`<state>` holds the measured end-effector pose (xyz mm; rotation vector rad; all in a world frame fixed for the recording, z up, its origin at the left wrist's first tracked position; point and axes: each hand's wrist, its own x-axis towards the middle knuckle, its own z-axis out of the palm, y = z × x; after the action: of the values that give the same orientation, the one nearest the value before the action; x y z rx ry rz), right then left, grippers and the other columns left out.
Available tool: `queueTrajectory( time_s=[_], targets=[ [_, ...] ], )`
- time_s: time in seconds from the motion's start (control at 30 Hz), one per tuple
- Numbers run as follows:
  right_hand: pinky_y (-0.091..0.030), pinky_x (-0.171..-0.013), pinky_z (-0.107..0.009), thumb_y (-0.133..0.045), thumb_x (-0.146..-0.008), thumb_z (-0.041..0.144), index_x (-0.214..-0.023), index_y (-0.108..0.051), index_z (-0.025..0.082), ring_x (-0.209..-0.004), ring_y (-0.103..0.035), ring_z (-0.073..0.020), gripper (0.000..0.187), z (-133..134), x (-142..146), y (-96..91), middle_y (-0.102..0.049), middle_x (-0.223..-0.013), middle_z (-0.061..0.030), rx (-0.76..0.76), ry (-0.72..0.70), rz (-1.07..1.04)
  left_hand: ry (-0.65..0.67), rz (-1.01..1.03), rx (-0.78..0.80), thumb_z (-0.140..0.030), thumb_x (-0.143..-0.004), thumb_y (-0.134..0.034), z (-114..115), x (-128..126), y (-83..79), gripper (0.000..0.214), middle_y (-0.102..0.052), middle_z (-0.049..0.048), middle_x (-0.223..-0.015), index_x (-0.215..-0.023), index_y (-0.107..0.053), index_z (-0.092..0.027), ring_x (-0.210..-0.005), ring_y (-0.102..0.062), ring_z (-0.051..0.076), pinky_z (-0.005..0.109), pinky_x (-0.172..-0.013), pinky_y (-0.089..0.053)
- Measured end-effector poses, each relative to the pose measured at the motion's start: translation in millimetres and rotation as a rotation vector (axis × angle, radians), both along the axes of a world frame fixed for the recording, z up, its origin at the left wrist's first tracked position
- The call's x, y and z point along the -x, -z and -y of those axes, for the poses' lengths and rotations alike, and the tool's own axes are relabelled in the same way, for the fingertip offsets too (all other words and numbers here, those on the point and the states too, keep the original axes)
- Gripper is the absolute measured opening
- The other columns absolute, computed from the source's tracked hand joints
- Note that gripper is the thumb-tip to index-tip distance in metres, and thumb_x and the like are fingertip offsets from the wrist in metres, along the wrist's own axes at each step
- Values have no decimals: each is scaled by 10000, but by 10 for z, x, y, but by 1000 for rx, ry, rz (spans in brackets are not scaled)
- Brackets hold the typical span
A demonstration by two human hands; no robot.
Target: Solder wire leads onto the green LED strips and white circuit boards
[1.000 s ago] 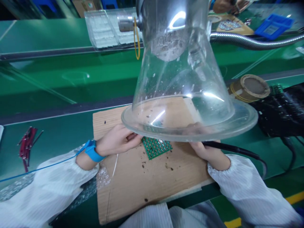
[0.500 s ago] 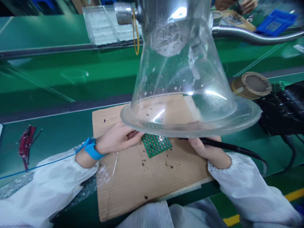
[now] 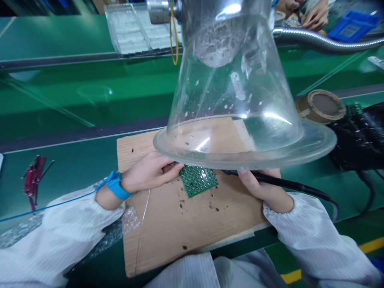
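A green circuit board panel point(image 3: 198, 183), with rows of small shiny pads, lies on a scorched cardboard sheet point(image 3: 168, 236). At the board's upper left corner my left hand point(image 3: 154, 172) is closed in a pinch. What it pinches is too small and too hidden to name. A blue wrist strap point(image 3: 118, 187) with a cord circles that wrist. To the right of the board, my right hand point(image 3: 259, 185) is closed around a black soldering iron point(image 3: 277, 182) whose cable trails right. The clear fume hood point(image 3: 244, 160) hides the far fingers and part of the board.
A bundle of red wires point(image 3: 34, 180) lies at the left. On the right are a round cardboard tub point(image 3: 322, 106) and a dark tray point(image 3: 357, 140). Farther back are a co-worker's hands point(image 3: 315, 16), a blue bin point(image 3: 354, 26) and a clear plastic tray point(image 3: 135, 30).
The view has shifted slightly. My hands keep nearly the same place at the board. The co-worker's hands at the back right have moved farther into view.
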<state>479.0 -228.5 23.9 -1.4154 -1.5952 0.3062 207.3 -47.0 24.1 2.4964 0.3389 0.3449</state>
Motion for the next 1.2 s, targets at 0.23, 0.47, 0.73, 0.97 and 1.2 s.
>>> queueTrajectory(
  time_s=[0.23, 0.47, 0.73, 0.97, 1.2],
  targets=[
    [-497, -465, -287, -649, -1057, 383, -933, -747, 273, -523, -625, -164, 193, 15, -8, 39, -741, -723, -8, 9, 38, 4, 18, 14, -34, -400, -1089, -482, -24, -11, -27, 330, -677, -4, -659, -947, -703, -202, -594, -637, 144, 235, -602, -527],
    [-537, -523, -299, -653, -1060, 340, -988, -759, 279, -572, -660, -174, 142, 32, -9, 29, -770, -788, -16, 41, 20, -2, 4, 18, -12, -405, -1094, -478, -12, -15, -4, 336, -663, -10, -649, -923, -687, -205, -572, -618, 143, 239, -579, -515],
    [-539, -499, -288, -669, -1036, 347, -965, -750, 278, -560, -665, -177, 129, 19, -17, 28, -774, -774, -14, 43, 30, 2, 27, 14, -14, -369, -1088, -475, -18, -26, -37, 308, -669, -13, -662, -942, -691, -205, -574, -615, 141, 244, -595, -515],
    [-557, -534, -285, -693, -1040, 317, -955, -743, 285, -618, -701, -173, 103, 47, -35, 72, -772, -792, -2, 2, 51, -27, 39, 61, -26, -317, -1067, -523, -17, -24, -15, 240, -675, -16, -665, -930, -684, -203, -545, -592, 133, 243, -558, -483],
    [-567, -537, -298, -688, -1047, 345, -938, -747, 284, -638, -716, -184, 138, 56, -28, 65, -777, -796, -8, 14, 59, -26, 50, 60, -33, -295, -1066, -532, -15, -32, -42, 239, -679, -15, -670, -891, -669, -206, -569, -611, 137, 248, -571, -488]
  ],
)
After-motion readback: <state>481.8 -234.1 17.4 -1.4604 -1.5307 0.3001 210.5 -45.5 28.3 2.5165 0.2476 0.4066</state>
